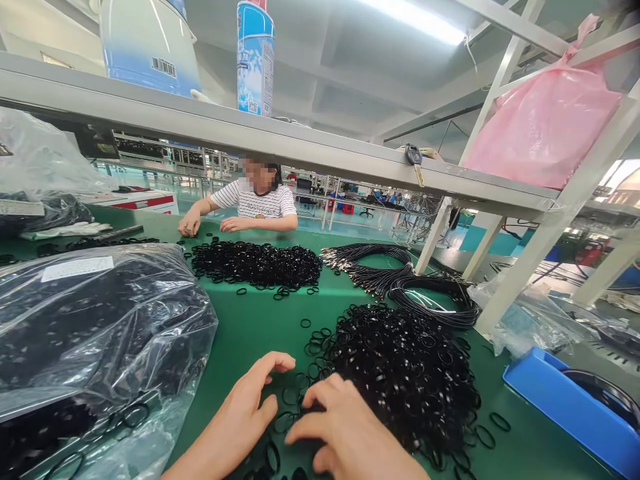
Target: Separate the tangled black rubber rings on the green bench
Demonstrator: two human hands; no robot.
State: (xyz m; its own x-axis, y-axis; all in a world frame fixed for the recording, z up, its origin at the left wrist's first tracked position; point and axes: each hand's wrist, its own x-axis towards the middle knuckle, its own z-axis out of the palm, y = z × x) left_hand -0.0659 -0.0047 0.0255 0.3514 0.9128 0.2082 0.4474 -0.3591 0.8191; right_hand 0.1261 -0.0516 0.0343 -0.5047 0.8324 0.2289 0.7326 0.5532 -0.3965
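Observation:
My left hand [245, 407] hovers over the green table mat [240, 340], thumb and bent forefinger apart, nothing visible between them. To its right, my right hand [350, 433] reaches over loose black rings [285, 421] at the near edge of a large heap of black rings [405, 373]. Its fingers are bent and spread, and I see nothing held in them. Some fingertips are close to the loose rings; whether they touch is unclear. More rings lie below and between my hands, partly hidden by them.
A clear plastic bag of black rings [110, 320] lies left. Beyond are a second ring heap [255, 263], coiled black cables [385, 267] and a person in a striped shirt [263, 200], hands on the table. A blue bin [570, 413] stands right. A metal shelf [320, 143] crosses above.

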